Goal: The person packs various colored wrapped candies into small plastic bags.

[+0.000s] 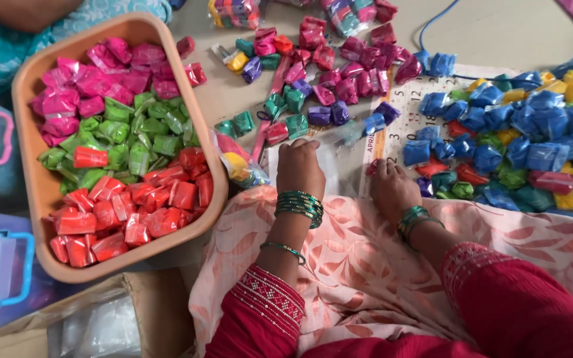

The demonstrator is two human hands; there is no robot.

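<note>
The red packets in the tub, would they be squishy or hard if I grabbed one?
Probably squishy: the red packets look crinkled and lumpy. Their shiny wrap may be slippery. They likely won't roll, lying flat in the tub.

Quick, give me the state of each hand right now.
Left hand: knuckles up, fingers curled on a clear plastic bag; a firm grip cannot be told.
Right hand: fingers down among the small packets; whether it holds one cannot be told.
</note>
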